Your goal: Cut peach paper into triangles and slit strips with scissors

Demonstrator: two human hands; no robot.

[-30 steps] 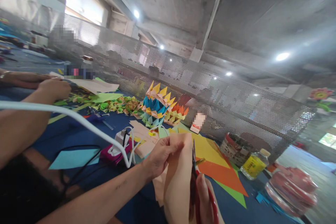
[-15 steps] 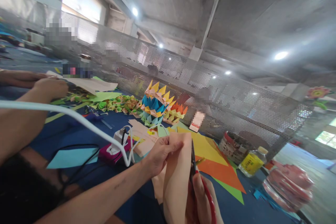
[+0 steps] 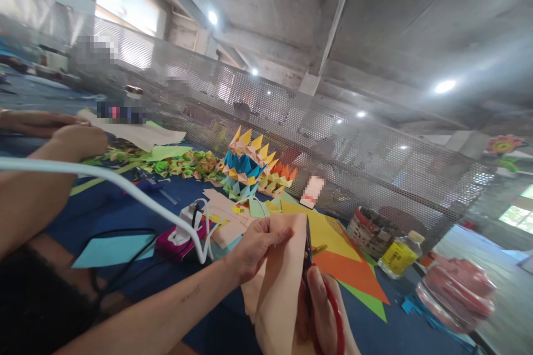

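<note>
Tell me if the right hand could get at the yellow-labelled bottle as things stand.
Probably not freely: the right hand is shut on the red-handled scissors, though no obstacle shows before the bottle.

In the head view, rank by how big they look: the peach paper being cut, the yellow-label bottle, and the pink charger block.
1. peach paper, nearest the camera, so unsure
2. pink charger block
3. yellow-label bottle; these two look nearly alike

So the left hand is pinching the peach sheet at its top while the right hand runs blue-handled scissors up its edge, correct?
Nearly. The head view shows the left hand pinching the peach sheet near its top and the right hand working scissors along its edge, but the handles are red, not blue.
</note>
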